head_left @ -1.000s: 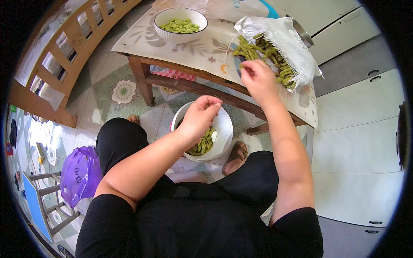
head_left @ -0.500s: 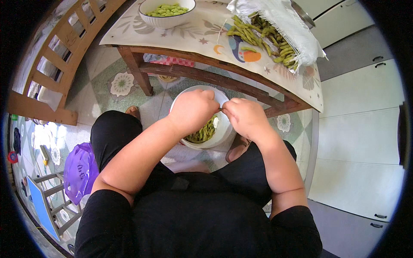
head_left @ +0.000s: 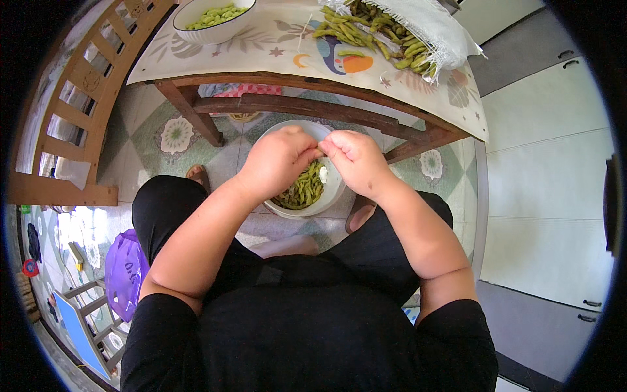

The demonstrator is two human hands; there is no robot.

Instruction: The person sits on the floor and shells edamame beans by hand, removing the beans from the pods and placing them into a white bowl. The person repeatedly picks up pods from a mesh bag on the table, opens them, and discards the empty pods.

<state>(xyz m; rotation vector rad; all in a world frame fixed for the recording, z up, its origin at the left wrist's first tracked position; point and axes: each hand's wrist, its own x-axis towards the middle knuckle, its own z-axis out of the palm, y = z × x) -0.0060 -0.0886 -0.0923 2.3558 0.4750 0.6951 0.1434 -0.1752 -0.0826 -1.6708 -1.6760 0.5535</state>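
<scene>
Above a white bucket (head_left: 336,188) on the floor between my legs, my left hand (head_left: 277,160) and my right hand (head_left: 356,160) meet with fingertips pinched together. A small bean pod (head_left: 319,151) is between them, mostly covered by the fingers. Green and yellowish bean pods (head_left: 304,188) lie in the bucket, with a small white scrap (head_left: 322,174) by its right side. On the table ahead, a heap of bean pods (head_left: 366,34) spills from a white woven sack (head_left: 431,29). A white bowl (head_left: 208,31) of shelled green beans (head_left: 219,14) stands at the table's left end.
The wooden table (head_left: 261,62) has a patterned cloth and a low crossbar near the bucket. At left are a wooden railing (head_left: 65,153), a purple plastic bag (head_left: 125,274) and a folding step with a blue top (head_left: 80,333). White cabinets (head_left: 542,163) line the right side.
The view has shifted, so the table sits higher and more to the left. My hands stay together over the bucket, their fingertips now closer, with less of the pod showing.
</scene>
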